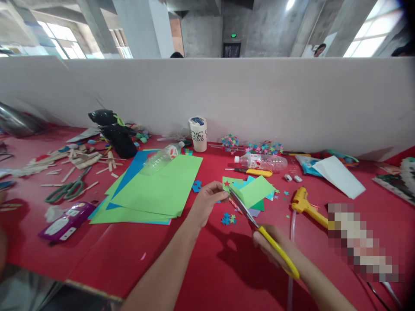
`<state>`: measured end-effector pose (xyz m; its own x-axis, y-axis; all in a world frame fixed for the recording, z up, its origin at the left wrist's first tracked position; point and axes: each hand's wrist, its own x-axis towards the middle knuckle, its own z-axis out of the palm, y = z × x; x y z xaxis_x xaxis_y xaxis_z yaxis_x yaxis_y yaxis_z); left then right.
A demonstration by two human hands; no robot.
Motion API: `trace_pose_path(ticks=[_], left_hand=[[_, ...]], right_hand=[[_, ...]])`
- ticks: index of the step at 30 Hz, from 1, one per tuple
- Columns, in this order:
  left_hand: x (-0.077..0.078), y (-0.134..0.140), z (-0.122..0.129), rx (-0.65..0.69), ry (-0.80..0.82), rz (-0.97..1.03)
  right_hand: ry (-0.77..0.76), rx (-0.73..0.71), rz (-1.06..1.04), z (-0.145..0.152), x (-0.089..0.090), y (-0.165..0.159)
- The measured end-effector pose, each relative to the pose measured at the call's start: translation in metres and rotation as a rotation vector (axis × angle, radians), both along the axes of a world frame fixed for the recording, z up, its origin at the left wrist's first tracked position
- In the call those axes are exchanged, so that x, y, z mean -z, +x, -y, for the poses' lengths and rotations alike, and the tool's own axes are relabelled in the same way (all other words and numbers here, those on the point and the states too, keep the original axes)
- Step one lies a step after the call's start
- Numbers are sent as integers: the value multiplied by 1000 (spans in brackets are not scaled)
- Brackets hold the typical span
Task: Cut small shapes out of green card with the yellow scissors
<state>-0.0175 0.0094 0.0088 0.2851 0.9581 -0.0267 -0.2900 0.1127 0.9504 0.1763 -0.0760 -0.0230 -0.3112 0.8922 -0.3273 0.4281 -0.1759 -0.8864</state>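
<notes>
On my feed, nearest on the red table (106,259) lies one pink paper scrap (143,256), left of both arms. Next I see the right hand (282,238), its grip closed around one pair of yellow-handled metal scissors (275,247), blades angled far and left.

To the left sits one purple plastic case (69,220); to the right, one yellow glue gun (302,199). A little flat pile of blue and green stars (226,219) lies between the hands.

The left hand (205,202) has thumb and finger brought together beside one small red star (226,183), right by the scissor tips; I cannot tell whether that grip pinches the star. Just right is one light-green paper rectangle (257,190) over other coloured pieces.

Farther left I count one green-handled pair of scissors (73,190), many flat wooden sticks (86,160) and a stack topped by one large light-green sheet (162,185).

Farther right are two small white blocks (288,177) and one yellow utility knife (262,172). Two clear plastic bottles lie down, one left (165,157), one right (264,162).

Farthest, before the white partition (207,95), stand one black flask (118,138) and one white patterned cup (198,136), with two multicoloured star heaps (230,141) to the cup's right.
</notes>
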Motion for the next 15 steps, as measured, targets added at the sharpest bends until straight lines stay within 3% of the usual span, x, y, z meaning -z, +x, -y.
trace_pose_path(ticks=[10,15], left_hand=[[2,-6,-3,52,32,-109],[1,-6,-5,-4,-11,-108]], right_hand=[[-9,-64,69,-1,-15,12],[-25,-51,78,-1,-17,10]])
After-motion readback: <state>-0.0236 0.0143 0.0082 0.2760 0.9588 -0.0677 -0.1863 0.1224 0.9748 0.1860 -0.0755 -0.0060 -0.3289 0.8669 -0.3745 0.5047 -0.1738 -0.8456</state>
